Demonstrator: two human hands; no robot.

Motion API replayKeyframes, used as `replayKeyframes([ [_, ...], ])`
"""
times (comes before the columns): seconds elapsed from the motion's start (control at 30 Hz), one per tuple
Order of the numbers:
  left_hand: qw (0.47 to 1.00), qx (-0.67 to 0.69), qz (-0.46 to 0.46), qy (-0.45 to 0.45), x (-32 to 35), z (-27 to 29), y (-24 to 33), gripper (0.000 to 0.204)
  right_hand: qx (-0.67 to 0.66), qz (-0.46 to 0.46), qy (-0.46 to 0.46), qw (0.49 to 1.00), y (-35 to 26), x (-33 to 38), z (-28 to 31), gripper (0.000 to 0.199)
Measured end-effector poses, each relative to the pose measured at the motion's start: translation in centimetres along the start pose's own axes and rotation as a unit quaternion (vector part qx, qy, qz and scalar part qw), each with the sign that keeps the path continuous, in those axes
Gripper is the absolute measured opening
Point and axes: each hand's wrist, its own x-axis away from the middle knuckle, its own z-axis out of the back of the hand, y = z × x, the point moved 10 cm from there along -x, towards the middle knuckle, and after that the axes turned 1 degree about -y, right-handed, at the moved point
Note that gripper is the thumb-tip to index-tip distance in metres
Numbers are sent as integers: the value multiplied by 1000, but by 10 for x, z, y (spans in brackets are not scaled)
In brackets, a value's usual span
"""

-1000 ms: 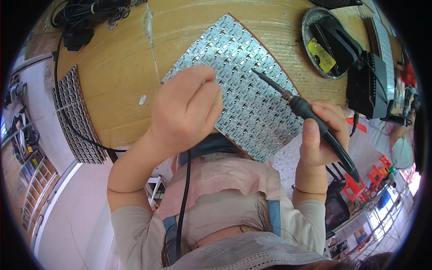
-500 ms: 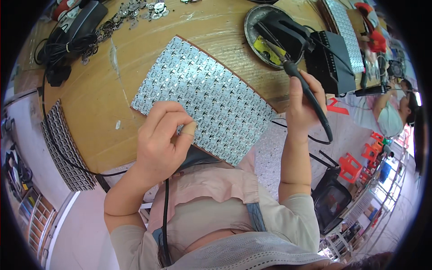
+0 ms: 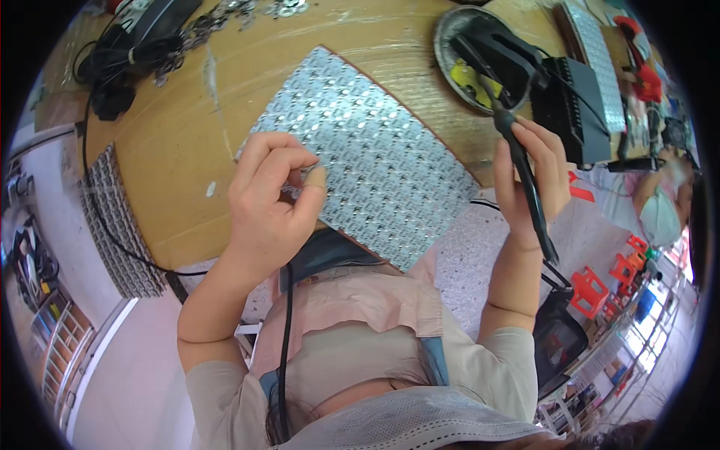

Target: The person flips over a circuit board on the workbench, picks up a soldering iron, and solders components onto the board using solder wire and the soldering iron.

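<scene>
My right hand (image 3: 534, 169) grips a black soldering iron (image 3: 519, 154) by its handle. The iron's tip is at a yellow sponge (image 3: 466, 75) in a round metal dish (image 3: 444, 67); whether they touch is hard to see. A black iron stand (image 3: 491, 46) sits in the same dish. A board with many small silvery circuit pieces in rows (image 3: 375, 161) lies slantwise on the table before me. Over its left edge, my left hand (image 3: 274, 191) is closed in a pinch, thumb against forefinger. What those fingers hold is too small to make out.
Behind the dish stands a black box (image 3: 574, 109). A bundled black cable and adapter (image 3: 120, 67) lie at the far left, beside small round metal parts (image 3: 225, 19). More boards stand at left (image 3: 120, 225) and far right (image 3: 596, 64). Another person (image 3: 660, 202) sits at right.
The whole view has shifted slightly. My left hand has moved a little up and left over the board, still pinched. The soldering iron has turned steeper, its tip staying by the sponge.
</scene>
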Motion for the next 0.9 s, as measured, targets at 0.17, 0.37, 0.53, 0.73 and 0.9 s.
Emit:
replayKeyframes([
  [0.17,999,-27,2,28,-3,5,-10,12,-30,-42,5,999,-7,12,30,24],
  [0.37,992,-81,-91,45,-8,-4,1,16,-227,-128,18,965,-14,30,12,23],
  [0.53,992,-89,-90,17,-9,-11,0,13,-245,-123,-32,961,-26,31,-20,24],
  [0.73,992,-79,-100,14,-10,-18,1,15,-263,-118,-43,957,-31,29,-37,25],
  [0.9,991,-87,-100,15,-11,-18,0,15,-274,-89,-60,956,-39,21,-41,26],
])
